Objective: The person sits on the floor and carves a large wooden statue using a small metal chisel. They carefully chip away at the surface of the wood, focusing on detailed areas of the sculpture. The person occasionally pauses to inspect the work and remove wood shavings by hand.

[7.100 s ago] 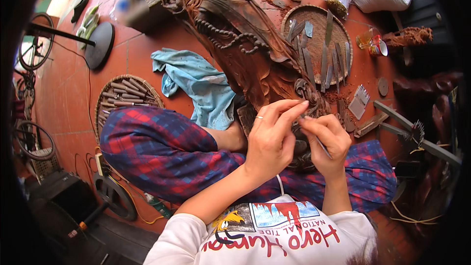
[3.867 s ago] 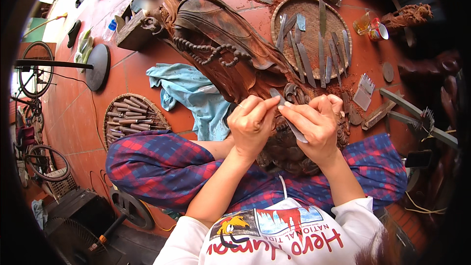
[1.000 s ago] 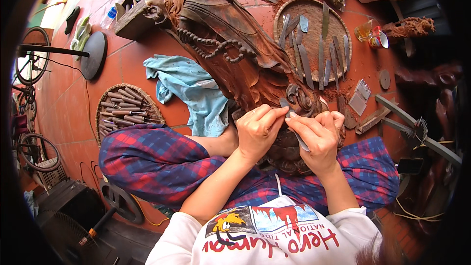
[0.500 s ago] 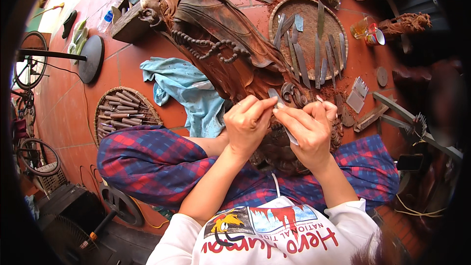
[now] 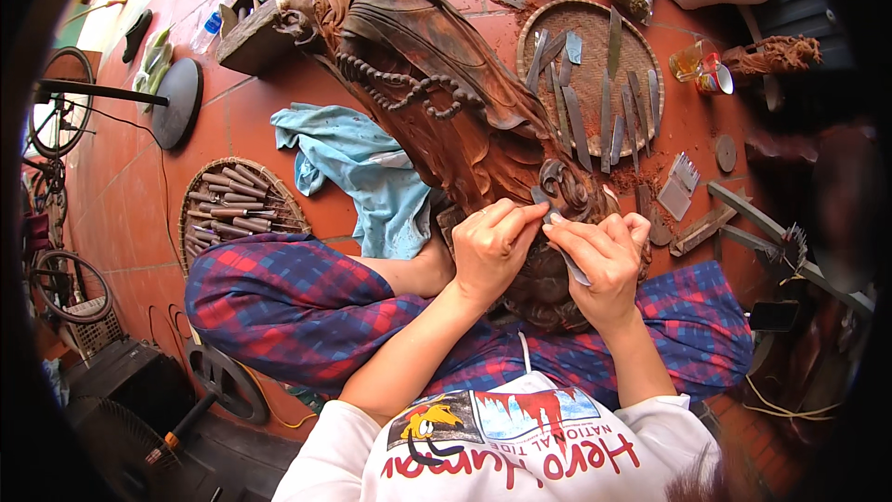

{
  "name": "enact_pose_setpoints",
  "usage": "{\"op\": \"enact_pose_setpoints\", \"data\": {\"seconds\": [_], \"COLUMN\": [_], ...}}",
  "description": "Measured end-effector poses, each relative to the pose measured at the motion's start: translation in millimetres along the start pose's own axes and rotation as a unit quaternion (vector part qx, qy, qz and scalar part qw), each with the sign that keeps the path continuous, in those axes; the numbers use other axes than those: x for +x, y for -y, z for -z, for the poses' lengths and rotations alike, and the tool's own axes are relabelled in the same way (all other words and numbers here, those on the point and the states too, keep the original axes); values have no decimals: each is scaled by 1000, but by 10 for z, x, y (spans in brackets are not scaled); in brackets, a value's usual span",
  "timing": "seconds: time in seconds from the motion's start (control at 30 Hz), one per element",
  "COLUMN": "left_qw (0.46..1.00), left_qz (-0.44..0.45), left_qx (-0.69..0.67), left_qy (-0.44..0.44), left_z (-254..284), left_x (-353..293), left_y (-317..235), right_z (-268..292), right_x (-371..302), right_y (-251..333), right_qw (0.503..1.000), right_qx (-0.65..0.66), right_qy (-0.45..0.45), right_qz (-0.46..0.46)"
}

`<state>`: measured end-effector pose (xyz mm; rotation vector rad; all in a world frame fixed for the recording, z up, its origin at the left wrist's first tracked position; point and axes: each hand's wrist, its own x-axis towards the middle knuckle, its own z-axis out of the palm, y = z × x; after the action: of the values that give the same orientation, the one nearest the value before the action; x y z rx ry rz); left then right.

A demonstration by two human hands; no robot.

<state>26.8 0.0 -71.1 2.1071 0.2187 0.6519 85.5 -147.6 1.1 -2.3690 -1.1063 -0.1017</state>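
Observation:
A large carved wooden statue (image 5: 418, 42), reddish brown with draped folds and a string of carved beads, lies slanting from the far left down to my lap. Over its near end, beside some curled carving, both hands work with a narrow flat grey strip (image 5: 539, 195). My left hand (image 5: 494, 246) pinches it near its far end. Close by, my right hand (image 5: 602, 260) grips it between thumb and fingers, and the strip's near end pokes out below that palm. Whether it is a thin file or folded sandpaper I cannot tell.
A round woven tray (image 5: 539, 28) with several flat files lies at the far right. At left is a basket (image 5: 299, 214) of wooden-handled tools, near a light-blue cloth (image 5: 348, 177). A glass (image 5: 686, 63), a brush (image 5: 686, 172) and a metal frame (image 5: 757, 214) lie on the right.
Both hands have shifted slightly right and toward me in the picture, still gripping the grey strip. The whole scene has also slid a little to the right.

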Motion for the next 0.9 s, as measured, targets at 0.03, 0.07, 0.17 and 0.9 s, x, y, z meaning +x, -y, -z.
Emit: {"op": "enact_pose_setpoints", "data": {"seconds": [0.03, 0.07, 0.17, 0.9], "left_qw": [1000, 1000, 1000, 1000], "left_qz": [4, 17, 16, 6], "left_qx": [-15, -21, 12, 3], "left_qy": [4, 3, -20, 2], "left_z": [-7, 13, 135, 9], "left_x": [31, 56, 169, -6], "left_y": [-5, -22, -46, -14], "right_z": [11, 13, -66, -57], "right_x": [26, 66, 63, -53], "right_y": [4, 6, 10, -47], "right_qw": [1000, 1000, 999, 999], "right_qx": [2, 4, -3, 38], "right_qy": [-7, -13, -32, -31], "right_qz": [7, 13, 24, -15]}}
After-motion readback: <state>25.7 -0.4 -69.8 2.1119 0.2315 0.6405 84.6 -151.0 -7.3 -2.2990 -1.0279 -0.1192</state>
